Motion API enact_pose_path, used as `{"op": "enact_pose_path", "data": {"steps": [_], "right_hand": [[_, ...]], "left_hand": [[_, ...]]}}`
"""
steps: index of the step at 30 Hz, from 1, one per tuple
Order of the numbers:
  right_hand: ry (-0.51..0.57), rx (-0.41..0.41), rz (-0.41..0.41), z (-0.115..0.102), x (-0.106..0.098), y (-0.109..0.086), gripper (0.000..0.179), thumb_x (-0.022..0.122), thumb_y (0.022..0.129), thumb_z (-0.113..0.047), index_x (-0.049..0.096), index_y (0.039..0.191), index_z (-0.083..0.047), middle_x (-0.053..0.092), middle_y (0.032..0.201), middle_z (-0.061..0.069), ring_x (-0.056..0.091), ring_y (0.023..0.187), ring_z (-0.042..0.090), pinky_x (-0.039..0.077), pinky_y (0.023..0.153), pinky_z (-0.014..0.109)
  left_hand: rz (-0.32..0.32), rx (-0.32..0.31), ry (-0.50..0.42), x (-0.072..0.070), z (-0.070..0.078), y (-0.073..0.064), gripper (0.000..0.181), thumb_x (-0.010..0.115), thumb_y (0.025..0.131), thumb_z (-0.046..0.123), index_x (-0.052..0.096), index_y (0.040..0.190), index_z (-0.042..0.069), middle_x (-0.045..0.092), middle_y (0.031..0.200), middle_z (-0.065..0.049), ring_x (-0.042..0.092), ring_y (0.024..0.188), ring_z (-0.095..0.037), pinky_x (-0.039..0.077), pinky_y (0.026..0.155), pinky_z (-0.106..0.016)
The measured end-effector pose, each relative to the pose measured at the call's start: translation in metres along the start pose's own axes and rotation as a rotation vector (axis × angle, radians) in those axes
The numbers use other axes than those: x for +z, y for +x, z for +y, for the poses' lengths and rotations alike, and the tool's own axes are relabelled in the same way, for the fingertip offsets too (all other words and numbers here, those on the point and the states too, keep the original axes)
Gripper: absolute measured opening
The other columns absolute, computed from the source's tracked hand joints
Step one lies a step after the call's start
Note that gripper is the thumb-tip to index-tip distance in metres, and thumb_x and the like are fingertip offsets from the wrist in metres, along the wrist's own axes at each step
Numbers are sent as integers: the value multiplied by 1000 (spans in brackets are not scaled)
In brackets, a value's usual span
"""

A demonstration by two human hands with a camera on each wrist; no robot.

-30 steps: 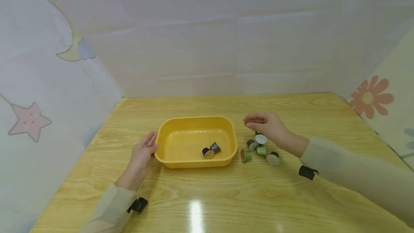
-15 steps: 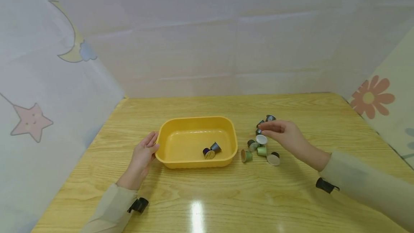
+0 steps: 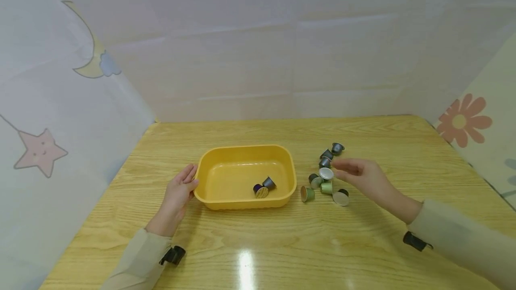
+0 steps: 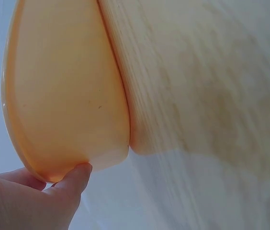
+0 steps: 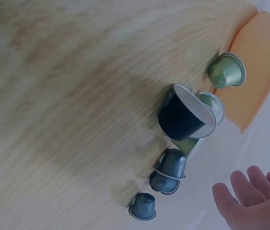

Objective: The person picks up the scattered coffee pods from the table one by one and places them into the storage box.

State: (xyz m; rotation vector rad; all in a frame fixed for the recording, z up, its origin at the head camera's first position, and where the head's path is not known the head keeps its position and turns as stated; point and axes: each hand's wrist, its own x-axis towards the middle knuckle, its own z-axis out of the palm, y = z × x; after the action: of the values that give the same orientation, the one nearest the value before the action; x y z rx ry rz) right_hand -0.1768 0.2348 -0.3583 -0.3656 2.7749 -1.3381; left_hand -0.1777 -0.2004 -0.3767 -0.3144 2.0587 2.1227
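Observation:
My left hand (image 3: 176, 194) grips the left end of a yellow plastic tub (image 3: 242, 205); the left wrist view has the thumb (image 4: 75, 182) against the wall near the rim. Inside the tub lie a purple coffee capsule (image 3: 261, 192) with a gold lid and a grey-blue one (image 3: 269, 183). My right hand (image 3: 364, 178), fingers loosely bent and holding nothing, hovers at the right side of a heap of capsules, its fingertips close to a white-lidded capsule (image 3: 326, 173). Also in the heap are grey-blue capsules (image 3: 337, 148), green ones (image 3: 307, 194) and a black capsule with a cream lid (image 3: 341, 198).
A pale wooden table (image 3: 250, 245) carries everything, with the heap just right of the tub. White printed cloth (image 3: 258, 57) stands behind the table and along both sides. Black camera straps sit on both sleeves.
My right hand has moved right and slightly toward me from beside the tub, uncovering the grey-blue capsules at the back of the heap. The left hand and the tub stay put.

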Motion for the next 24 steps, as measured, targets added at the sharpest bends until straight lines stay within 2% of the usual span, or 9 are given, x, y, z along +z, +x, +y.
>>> {"op": "enact_pose_path", "data": {"steps": [3,9,13,18,24], "right_hand": [[0,-5,-22,5,1,-3,39,65,100,-18,63,131,5,64,131,24,64,116,36,56,84,23],[-30,-51,-53,17,-1,-7,35,66,98,-14,65,128,6,65,128,24,67,112,29,58,86,30],[-45,-74,-78,25,-2,-11,36,67,97,-10,64,129,7,63,130,27,64,115,38,59,87,36],[-77,-63,-102,32,-1,-13,42,70,94,-10,62,131,8,58,135,31,56,124,50,53,94,56],[-115,-75,-157,37,0,-13,48,74,91,-13,61,132,9,59,134,31,53,125,52,48,96,64]], "left_hand": [[2,-1,-5,1,0,1,62,37,107,-2,8,161,4,14,167,-9,15,154,-26,26,121,-43],[-1,-3,-10,1,-1,0,62,36,107,-3,8,161,3,14,167,-9,15,154,-26,26,121,-43],[-2,-8,-6,1,0,0,62,37,107,-2,8,161,3,14,167,-9,15,154,-26,26,121,-43],[0,-8,-5,0,0,0,62,37,107,-2,8,161,4,14,167,-9,16,153,-26,26,121,-42],[-7,2,-3,-1,0,0,62,37,107,-3,8,161,3,14,167,-9,16,153,-26,26,121,-41]]}}
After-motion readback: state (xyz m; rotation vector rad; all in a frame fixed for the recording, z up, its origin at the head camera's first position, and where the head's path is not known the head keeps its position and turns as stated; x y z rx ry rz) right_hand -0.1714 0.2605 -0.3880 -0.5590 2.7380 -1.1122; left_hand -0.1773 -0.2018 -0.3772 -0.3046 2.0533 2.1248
